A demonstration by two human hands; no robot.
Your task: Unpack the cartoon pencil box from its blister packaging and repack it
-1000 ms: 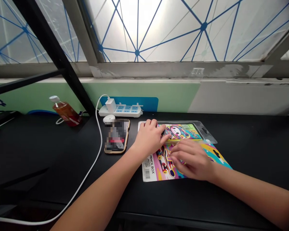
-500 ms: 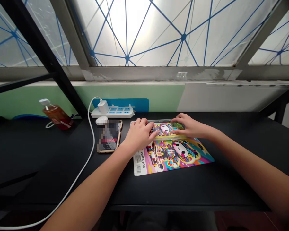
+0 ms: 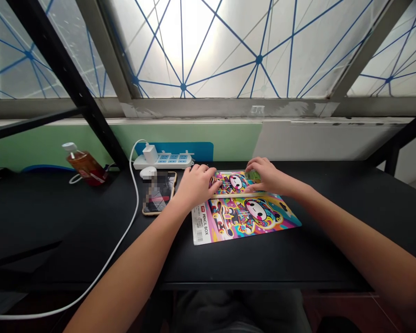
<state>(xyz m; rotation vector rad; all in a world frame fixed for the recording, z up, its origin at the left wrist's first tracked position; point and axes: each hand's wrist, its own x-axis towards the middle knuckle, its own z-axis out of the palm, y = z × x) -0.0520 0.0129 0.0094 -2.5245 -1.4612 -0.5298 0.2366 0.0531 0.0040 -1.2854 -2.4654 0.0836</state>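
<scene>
A colourful pencil box (image 3: 236, 183) with a cartoon character in a hood lies on the black desk. My left hand (image 3: 197, 186) is closed around its left end, fingers over the far side and thumb at the front. My right hand (image 3: 266, 176) grips the right end the same way, thumb and fingers apart across the box. Under and in front of the box, a printed card (image 3: 249, 217) shows the same character and reads "PENCIL BOX". The card's back part is hidden by the box and my hands.
Left of my left hand lies a phone (image 3: 161, 192), with a white round case (image 3: 147, 172) behind it. A power strip (image 3: 175, 161) with a charger (image 3: 150, 153) stands against the wall. Its white cable (image 3: 123, 236) runs to the front left. Farther left is a drink bottle (image 3: 86, 166).
The camera view has shifted slightly, so the desk items sit a little differently in the picture. Both hands stay on the pencil box's ends, with little movement of their own.
</scene>
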